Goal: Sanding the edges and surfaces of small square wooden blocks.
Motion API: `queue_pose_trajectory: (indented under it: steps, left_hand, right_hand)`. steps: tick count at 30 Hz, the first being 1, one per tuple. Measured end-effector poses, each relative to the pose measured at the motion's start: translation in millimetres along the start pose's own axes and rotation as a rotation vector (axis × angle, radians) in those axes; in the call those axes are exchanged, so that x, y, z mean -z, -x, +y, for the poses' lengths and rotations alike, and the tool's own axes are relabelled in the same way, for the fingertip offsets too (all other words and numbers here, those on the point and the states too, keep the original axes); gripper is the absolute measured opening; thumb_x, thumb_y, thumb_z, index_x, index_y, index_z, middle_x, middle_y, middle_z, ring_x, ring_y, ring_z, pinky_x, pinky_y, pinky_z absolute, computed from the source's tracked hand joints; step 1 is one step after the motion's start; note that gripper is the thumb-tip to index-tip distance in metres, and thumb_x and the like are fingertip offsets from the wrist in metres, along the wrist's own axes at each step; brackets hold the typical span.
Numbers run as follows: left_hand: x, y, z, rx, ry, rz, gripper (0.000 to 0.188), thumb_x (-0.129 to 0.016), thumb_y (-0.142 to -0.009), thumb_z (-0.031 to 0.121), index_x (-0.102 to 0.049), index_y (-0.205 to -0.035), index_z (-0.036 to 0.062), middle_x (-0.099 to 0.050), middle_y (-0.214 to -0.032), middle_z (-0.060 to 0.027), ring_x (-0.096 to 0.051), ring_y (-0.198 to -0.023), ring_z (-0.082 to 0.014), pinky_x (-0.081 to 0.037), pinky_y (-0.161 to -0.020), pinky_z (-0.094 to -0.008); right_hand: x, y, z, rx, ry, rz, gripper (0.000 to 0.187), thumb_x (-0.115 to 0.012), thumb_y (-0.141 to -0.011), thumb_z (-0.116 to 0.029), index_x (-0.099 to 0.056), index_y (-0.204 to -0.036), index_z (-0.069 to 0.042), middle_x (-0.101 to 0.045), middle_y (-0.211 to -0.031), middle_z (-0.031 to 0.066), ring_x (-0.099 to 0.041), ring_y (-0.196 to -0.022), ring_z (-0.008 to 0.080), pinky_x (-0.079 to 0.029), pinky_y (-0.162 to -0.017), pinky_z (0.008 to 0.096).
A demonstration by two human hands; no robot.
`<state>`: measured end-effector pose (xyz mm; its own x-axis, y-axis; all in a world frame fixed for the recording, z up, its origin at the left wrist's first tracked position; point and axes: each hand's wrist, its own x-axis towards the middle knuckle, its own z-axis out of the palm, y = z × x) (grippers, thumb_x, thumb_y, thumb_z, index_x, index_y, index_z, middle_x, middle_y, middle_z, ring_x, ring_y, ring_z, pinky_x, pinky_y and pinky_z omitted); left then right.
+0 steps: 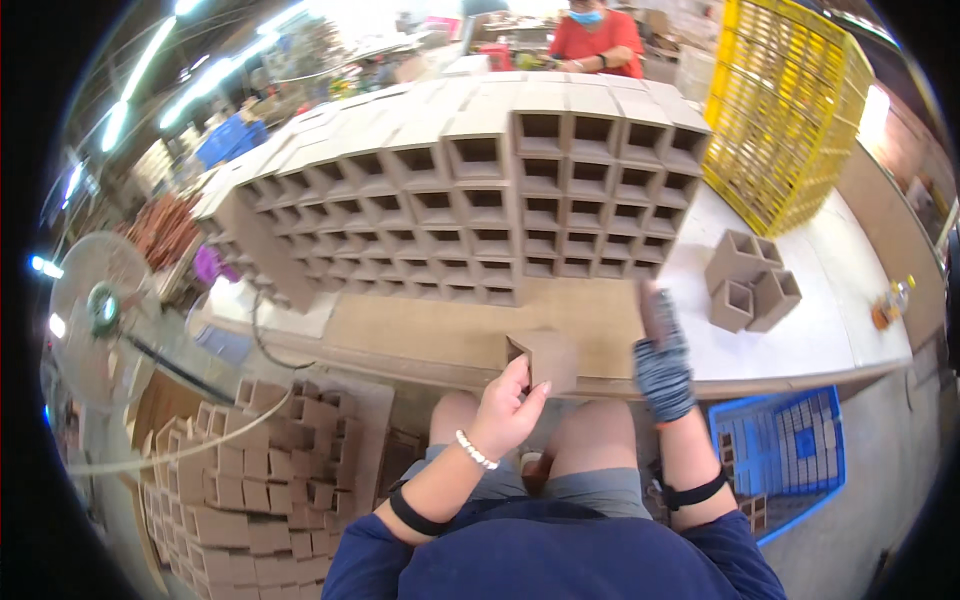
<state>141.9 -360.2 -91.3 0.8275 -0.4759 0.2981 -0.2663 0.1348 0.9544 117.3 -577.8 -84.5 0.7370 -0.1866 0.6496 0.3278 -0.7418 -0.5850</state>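
Observation:
My bare left hand [513, 408], with a beaded bracelet at the wrist, pinches a brown square box-like tube [553, 362] at the table's front edge. The thumb lies on its near face and the fingers are at its left side. My right hand [661, 365] wears a grey striped knit glove and is raised over the table to the right, apart from the tube. Its fingers are smeared by motion around a dark brown shape, so I cannot make out whether it holds anything. Beyond both hands rises a stacked wall of similar tubes [517, 195], open ends facing me.
Several loose tubes [752, 283] stand on the white tabletop [800, 340] at right, near a small bottle [892, 302]. A yellow crate [785, 110] stands behind them. Below are a blue crate [790, 450] and a pile of tubes [250, 480]. A fan [103, 308] stands left; a person in red [598, 42] works beyond.

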Motion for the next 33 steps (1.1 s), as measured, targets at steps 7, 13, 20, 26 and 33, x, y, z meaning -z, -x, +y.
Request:
queue_pose_trajectory:
  steps: [7, 13, 20, 26, 33]
  left_hand:
    - [-19.7, -16.3, -51.4, -0.105, -0.476, -0.064, 0.027, -0.056, -0.075, 0.007, -0.045, -0.098, -0.0041, -0.053, -0.075, -0.0177, -0.052, -0.067, -0.0356, -0.042, -0.057, -0.0413]
    - [-22.1, -10.0, -53.4, -0.227, -0.473, 0.072, 0.031, -0.057, -0.075, 0.007, -0.045, -0.101, -0.0047, -0.053, -0.074, -0.0173, -0.054, -0.067, -0.0344, -0.042, -0.057, -0.0396]
    - [-18.5, -17.5, -49.8, -0.094, -0.472, -0.028, 0.027, -0.054, -0.074, 0.003, -0.047, -0.100, -0.0018, -0.056, -0.077, -0.0173, -0.056, -0.068, -0.0328, -0.045, -0.058, -0.0368]
    - [-21.6, -15.1, -42.9, -0.121, -0.501, -0.055, 0.028, -0.055, -0.074, 0.002, -0.049, -0.101, -0.0020, -0.060, -0.080, -0.0167, -0.060, -0.070, -0.0309, -0.047, -0.062, -0.0334]
    - [-15.5, -10.6, -47.9, -0.214, -0.565, -0.060, 0.023, -0.056, -0.075, 0.008, -0.048, -0.095, -0.0021, -0.054, -0.072, -0.0177, -0.054, -0.064, -0.0349, -0.042, -0.056, -0.0412]
  right_hand:
    - [-37.6, -15.7, -16.9, -0.162, 0.369, -0.477, 0.036, -0.045, -0.079, -0.012, -0.048, -0.112, 0.002, -0.050, -0.113, 0.0215, -0.045, -0.110, 0.0312, -0.032, -0.097, 0.0369]
    - [-51.4, 12.2, -49.9, 0.317, 0.387, -0.360, 0.034, -0.046, -0.076, -0.009, -0.051, -0.108, -0.001, -0.049, -0.117, 0.0185, -0.044, -0.112, 0.0311, -0.033, -0.096, 0.0376]
    - [-40.5, -0.6, -2.2, -0.016, 0.335, -0.290, 0.039, -0.047, -0.079, -0.015, -0.048, -0.116, -0.002, -0.046, -0.121, 0.0183, -0.041, -0.116, 0.0303, -0.027, -0.100, 0.0417]
    - [-36.0, 14.4, 30.9, 0.002, 0.623, -0.344, 0.035, -0.047, -0.077, -0.007, -0.050, -0.112, -0.003, -0.048, -0.118, 0.0195, -0.044, -0.113, 0.0326, -0.031, -0.098, 0.0405]
    - [-46.5, 3.2, -21.1, 0.113, 0.363, -0.477, 0.036, -0.045, -0.077, -0.011, -0.049, -0.112, -0.001, -0.051, -0.113, 0.0162, -0.047, -0.107, 0.0293, -0.031, -0.097, 0.0380]
